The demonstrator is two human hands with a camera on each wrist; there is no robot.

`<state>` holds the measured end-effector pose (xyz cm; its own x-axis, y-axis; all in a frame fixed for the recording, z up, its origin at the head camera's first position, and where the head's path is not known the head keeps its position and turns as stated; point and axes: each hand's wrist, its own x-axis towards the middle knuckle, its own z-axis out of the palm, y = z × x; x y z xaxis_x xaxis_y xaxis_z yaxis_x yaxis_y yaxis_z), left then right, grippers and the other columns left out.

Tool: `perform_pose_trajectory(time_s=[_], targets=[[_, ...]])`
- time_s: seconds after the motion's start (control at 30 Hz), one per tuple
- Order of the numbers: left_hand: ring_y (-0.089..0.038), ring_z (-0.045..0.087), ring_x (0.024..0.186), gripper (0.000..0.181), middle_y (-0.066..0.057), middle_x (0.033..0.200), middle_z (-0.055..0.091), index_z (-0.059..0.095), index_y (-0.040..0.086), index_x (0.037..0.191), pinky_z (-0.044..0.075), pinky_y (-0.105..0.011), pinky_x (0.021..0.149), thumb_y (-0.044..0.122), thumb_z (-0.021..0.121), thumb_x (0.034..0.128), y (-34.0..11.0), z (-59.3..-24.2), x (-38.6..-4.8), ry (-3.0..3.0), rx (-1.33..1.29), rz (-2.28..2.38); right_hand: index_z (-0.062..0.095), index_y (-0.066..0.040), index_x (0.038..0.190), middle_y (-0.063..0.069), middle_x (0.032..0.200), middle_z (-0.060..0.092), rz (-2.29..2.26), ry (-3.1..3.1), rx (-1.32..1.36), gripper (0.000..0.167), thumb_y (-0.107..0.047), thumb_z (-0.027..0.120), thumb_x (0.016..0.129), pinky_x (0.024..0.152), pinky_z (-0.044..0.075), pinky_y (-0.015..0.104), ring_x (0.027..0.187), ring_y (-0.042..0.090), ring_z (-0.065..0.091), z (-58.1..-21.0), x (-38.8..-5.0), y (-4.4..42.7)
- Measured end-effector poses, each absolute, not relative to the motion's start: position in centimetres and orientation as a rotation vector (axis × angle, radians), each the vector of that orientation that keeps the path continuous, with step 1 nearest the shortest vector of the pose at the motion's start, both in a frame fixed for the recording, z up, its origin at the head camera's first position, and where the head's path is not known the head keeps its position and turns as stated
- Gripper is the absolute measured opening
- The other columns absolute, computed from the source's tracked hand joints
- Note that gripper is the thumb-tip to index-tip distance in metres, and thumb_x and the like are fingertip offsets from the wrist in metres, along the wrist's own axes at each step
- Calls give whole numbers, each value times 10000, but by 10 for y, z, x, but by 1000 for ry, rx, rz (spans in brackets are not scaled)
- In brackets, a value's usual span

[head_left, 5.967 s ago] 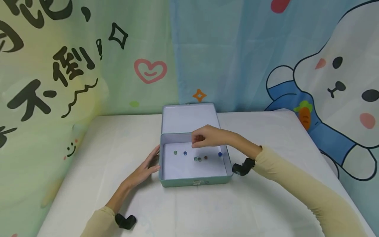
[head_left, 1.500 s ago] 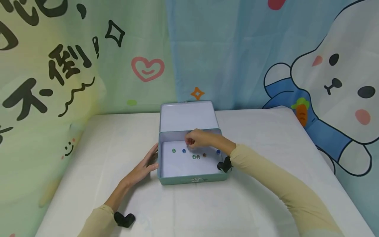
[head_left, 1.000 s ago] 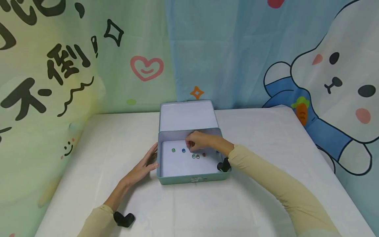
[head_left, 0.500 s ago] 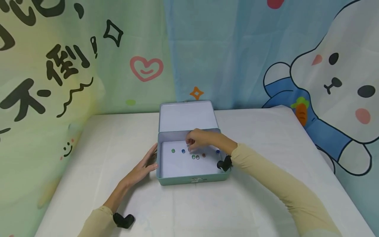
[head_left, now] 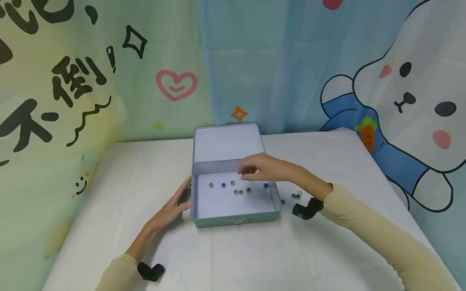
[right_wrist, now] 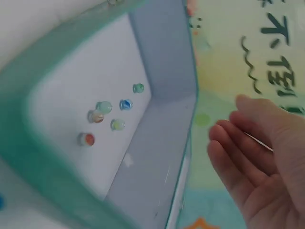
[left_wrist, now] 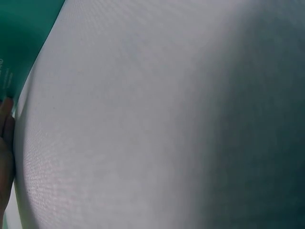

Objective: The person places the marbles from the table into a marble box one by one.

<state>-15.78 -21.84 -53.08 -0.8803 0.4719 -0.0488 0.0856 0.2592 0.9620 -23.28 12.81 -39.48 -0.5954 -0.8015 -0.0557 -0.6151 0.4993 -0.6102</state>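
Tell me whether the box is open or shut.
Open. The lid is swung back on the far side of the box, and marbles show on its floor.

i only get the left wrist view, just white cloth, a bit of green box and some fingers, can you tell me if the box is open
Observer: Yes, the head view shows its lid tipped back at the far side of the box.

Operator: ok anything inside

Observer: Seven small marbles show on its floor in the head view.

Operator: and is anything held on the right

Observer: Nothing that I can see; in the right wrist view the right hand is loosely curled with nothing visible in it.
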Motion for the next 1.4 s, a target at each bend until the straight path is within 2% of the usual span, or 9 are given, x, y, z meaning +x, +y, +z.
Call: perform_pose_trajectory(time_s=[0.1, 0.27, 0.47, 0.57, 0.83, 1.07, 1.23, 1.4], targets=[[-436, 170, 1480, 726, -96, 1647, 89, 56, 391, 1552, 160, -717, 1117, 226, 486, 992, -219, -531, -157, 2220, 514, 1653, 691, -143, 1080, -41, 1007, 690, -899, 2543, -1097, 165, -196, 648, 930, 829, 560, 244, 919, 84, 644, -399, -219, 157], [-425, 176, 1481, 720, -73, 1650, 84, 64, 403, 1549, 167, -704, 1124, 229, 486, 992, -220, -532, -158, 2235, 517, 1640, 696, -122, 1079, -3, 1025, 691, -1035, 2754, -852, 165, -169, 651, 927, 824, 570, 272, 946, 150, 650, -423, -197, 208], [-422, 189, 1478, 721, -77, 1649, 96, 64, 378, 1556, 165, -698, 1129, 223, 487, 992, -219, -534, -158, 2249, 512, 1635, 695, -47, 1069, 99, 1034, 692, -1113, 2879, -687, 159, -61, 620, 930, 775, 541, 146, 932, 104, 643, -478, -185, 265], [-433, 191, 1474, 722, -99, 1647, 94, 57, 340, 1564, 168, -696, 1129, 210, 481, 995, -219, -534, -159, 2254, 521, 1634, 684, -36, 1102, 116, 1063, 682, -1123, 2870, -664, 199, -7, 611, 919, 785, 529, 135, 948, 71, 623, -503, -180, 284], [-443, 183, 1474, 720, -103, 1647, 90, 56, 329, 1567, 160, -698, 1130, 208, 477, 995, -218, -535, -159, 2242, 531, 1650, 674, -63, 1179, 77, 1070, 651, -1051, 2831, -696, 291, 13, 610, 906, 817, 524, 182, 941, 43, 571, -521, -176, 293], [-432, 187, 1476, 723, -86, 1646, 105, 61, 372, 1557, 164, -701, 1128, 212, 483, 991, -217, -535, -159, 2243, 520, 1652, 718, -61, 1065, 59, 984, 639, -997, 2821, -761, 229, 41, 629, 880, 712, 485, 193, 847, 63, 538, -520, -180, 288], [-442, 187, 1473, 722, -101, 1647, 98, 58, 355, 1561, 162, -704, 1126, 214, 479, 992, -217, -536, -158, 2248, 518, 1647, 710, -59, 1061, 51, 976, 660, -934, 2856, -695, 222, 25, 657, 863, 740, 528, 215, 852, 122, 591, -522, -181, 288], [-431, 187, 1476, 719, -92, 1646, 105, 58, 368, 1558, 166, -704, 1125, 212, 477, 994, -218, -536, -158, 2255, 513, 1640, 696, -58, 1071, 41, 953, 676, -921, 2905, -630, 229, 3, 678, 852, 756, 549, 231, 849, 107, 604, -524, -180, 290]])
